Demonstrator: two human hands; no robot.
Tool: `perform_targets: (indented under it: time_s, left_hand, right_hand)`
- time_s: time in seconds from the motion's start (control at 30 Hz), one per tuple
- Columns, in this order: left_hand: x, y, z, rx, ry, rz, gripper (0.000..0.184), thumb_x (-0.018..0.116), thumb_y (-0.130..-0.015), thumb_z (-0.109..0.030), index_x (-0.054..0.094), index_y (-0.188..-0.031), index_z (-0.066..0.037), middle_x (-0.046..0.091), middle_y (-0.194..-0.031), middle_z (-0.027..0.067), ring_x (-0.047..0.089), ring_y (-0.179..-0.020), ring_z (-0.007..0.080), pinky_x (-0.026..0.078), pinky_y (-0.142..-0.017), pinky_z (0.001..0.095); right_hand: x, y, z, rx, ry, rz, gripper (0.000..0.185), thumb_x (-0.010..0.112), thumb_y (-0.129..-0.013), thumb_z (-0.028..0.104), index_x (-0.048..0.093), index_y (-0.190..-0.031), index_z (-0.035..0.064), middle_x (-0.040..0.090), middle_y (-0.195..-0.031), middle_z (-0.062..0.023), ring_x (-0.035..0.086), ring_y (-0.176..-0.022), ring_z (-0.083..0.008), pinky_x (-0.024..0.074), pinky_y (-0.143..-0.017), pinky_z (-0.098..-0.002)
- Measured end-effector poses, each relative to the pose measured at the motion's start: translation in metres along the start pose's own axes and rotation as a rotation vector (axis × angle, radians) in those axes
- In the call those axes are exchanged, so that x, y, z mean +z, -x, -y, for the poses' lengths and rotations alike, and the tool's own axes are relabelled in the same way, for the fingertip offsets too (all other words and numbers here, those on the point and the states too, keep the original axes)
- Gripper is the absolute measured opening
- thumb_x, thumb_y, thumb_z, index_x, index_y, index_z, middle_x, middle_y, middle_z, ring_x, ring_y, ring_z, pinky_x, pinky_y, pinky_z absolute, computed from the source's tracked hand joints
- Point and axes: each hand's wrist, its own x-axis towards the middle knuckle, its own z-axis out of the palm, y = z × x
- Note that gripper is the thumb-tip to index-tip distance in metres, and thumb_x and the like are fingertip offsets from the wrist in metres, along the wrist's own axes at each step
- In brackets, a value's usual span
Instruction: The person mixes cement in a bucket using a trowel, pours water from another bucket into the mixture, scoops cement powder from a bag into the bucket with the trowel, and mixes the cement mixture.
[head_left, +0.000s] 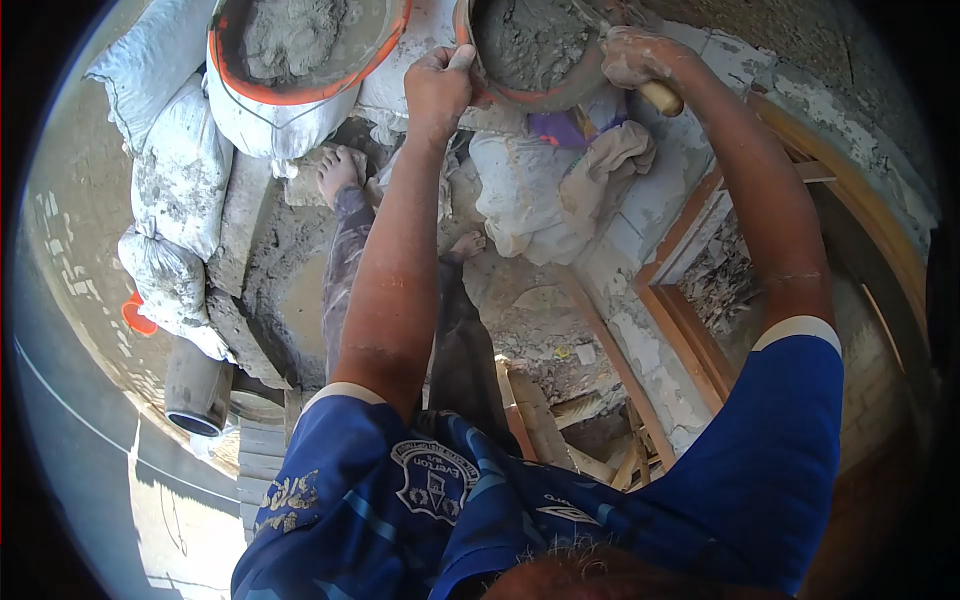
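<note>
My left hand (438,88) is closed on the near left rim of a bucket (545,99) at the top centre, thumb on the edge. Wet grey mortar (535,45) fills much of that bucket. On the bucket's right side my right hand (632,58), smeared with mortar, is wrapped round a trowel; its wooden handle (661,97) sticks out below the fist. The trowel's blade is mostly hidden by the hand and the bucket's edge. To the left of my left hand stands a second orange-rimmed tub (300,96) with a mound of mortar (293,38) in it.
White filled sacks (180,165) are stacked at left, with more sacks (520,190) below the bucket. A wooden frame (690,340) stands at right beside rubble. A dark cylindrical container (198,385) and an orange object (138,314) are at lower left. My bare feet (340,172) rest among the sacks.
</note>
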Motion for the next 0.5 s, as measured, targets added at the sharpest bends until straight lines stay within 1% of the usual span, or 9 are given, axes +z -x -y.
perform_targets:
  time_s: [0.1,0.17,0.2,0.23,0.3,0.37,0.43,0.47,0.5]
  left_hand:
    - [0.001,0.002,-0.001,0.041,-0.008,-0.037,0.027,0.06,-0.097,-0.021,0.064,-0.088,0.003,0.067,-0.071,0.0101,0.064,-0.053,0.0162,0.055,-0.049,0.0281]
    - [0.001,0.006,-0.005,0.009,-0.002,-0.042,0.027,0.06,-0.097,-0.022,0.064,-0.089,0.004,0.067,-0.07,0.0102,0.064,-0.053,0.0163,0.055,-0.049,0.0281]
    - [0.001,0.005,-0.005,0.009,0.0,-0.048,0.027,0.06,-0.097,-0.022,0.064,-0.089,0.004,0.067,-0.07,0.0102,0.064,-0.053,0.0163,0.055,-0.049,0.0281]
    - [0.0,0.004,-0.003,0.015,0.013,-0.051,0.027,0.06,-0.097,-0.022,0.064,-0.089,0.004,0.067,-0.07,0.0103,0.064,-0.053,0.0164,0.055,-0.049,0.0281]
    - [0.001,0.002,0.0,0.018,0.028,-0.055,0.027,0.06,-0.097,-0.022,0.064,-0.09,0.004,0.067,-0.07,0.0105,0.064,-0.053,0.0165,0.055,-0.049,0.028]
    - [0.0,0.002,-0.003,-0.024,0.038,-0.039,0.027,0.06,-0.097,-0.021,0.064,-0.09,0.004,0.067,-0.071,0.0105,0.064,-0.054,0.0166,0.056,-0.05,0.0278]
    - [0.0,0.001,-0.005,-0.038,0.029,-0.034,0.027,0.059,-0.097,-0.021,0.064,-0.091,0.004,0.067,-0.072,0.0103,0.064,-0.054,0.0165,0.056,-0.05,0.0278]
    - [-0.001,0.001,-0.007,-0.05,0.016,-0.027,0.027,0.059,-0.098,-0.021,0.065,-0.091,0.004,0.067,-0.072,0.0101,0.065,-0.055,0.0165,0.056,-0.051,0.0278]
    - [-0.002,0.0,-0.008,-0.047,0.015,-0.033,0.027,0.059,-0.098,-0.021,0.065,-0.091,0.004,0.067,-0.072,0.0101,0.065,-0.055,0.0165,0.056,-0.051,0.0278]
  right_hand:
    - [0.01,0.018,-0.008,-0.069,-0.279,-0.056,0.024,0.07,-0.069,0.015,0.063,-0.086,-0.001,0.065,-0.07,-0.0143,0.067,-0.059,-0.025,0.0526,-0.045,-0.0379]
    - [0.009,0.026,-0.006,0.122,-0.835,0.114,0.017,0.067,-0.066,0.012,0.061,-0.075,-0.0005,0.057,-0.062,-0.0108,0.059,-0.049,-0.0198,0.0471,-0.038,-0.0321]
    - [0.007,0.029,-0.004,0.174,-0.89,0.195,0.006,0.06,-0.069,0.005,0.056,-0.068,0.0002,0.055,-0.062,-0.0078,0.056,-0.048,-0.0174,0.0475,-0.042,-0.0306]
    - [0.009,0.028,-0.002,0.17,-0.885,0.198,0.006,0.06,-0.069,0.005,0.056,-0.068,0.0002,0.055,-0.062,-0.0078,0.056,-0.048,-0.0174,0.0475,-0.042,-0.0306]
    - [0.024,0.022,-0.002,0.167,-1.109,0.216,0.007,0.062,-0.069,0.005,0.056,-0.069,0.0006,0.055,-0.063,-0.0082,0.055,-0.047,-0.016,0.048,-0.042,-0.0298]
    - [0.043,0.01,-0.007,0.13,-1.174,0.262,0.007,0.063,-0.071,0.004,0.056,-0.071,0.0013,0.055,-0.064,-0.0069,0.054,-0.047,-0.0147,0.0487,-0.042,-0.0288]
    - [0.061,0.005,-0.01,0.044,-1.453,0.4,0.009,0.063,-0.073,0.004,0.055,-0.076,0.0018,0.053,-0.066,-0.0056,0.053,-0.046,-0.0149,0.0492,-0.042,-0.0281]
    - [0.068,0.01,-0.003,0.016,-1.613,0.433,0.015,0.062,-0.075,0.004,0.052,-0.086,0.0032,0.051,-0.067,-0.005,0.052,-0.047,-0.0148,0.0474,-0.041,-0.0292]
    - [0.079,0.011,0.004,0.01,-1.609,0.435,0.015,0.062,-0.075,0.004,0.052,-0.086,0.0032,0.051,-0.067,-0.005,0.052,-0.047,-0.0148,0.0474,-0.041,-0.0292]
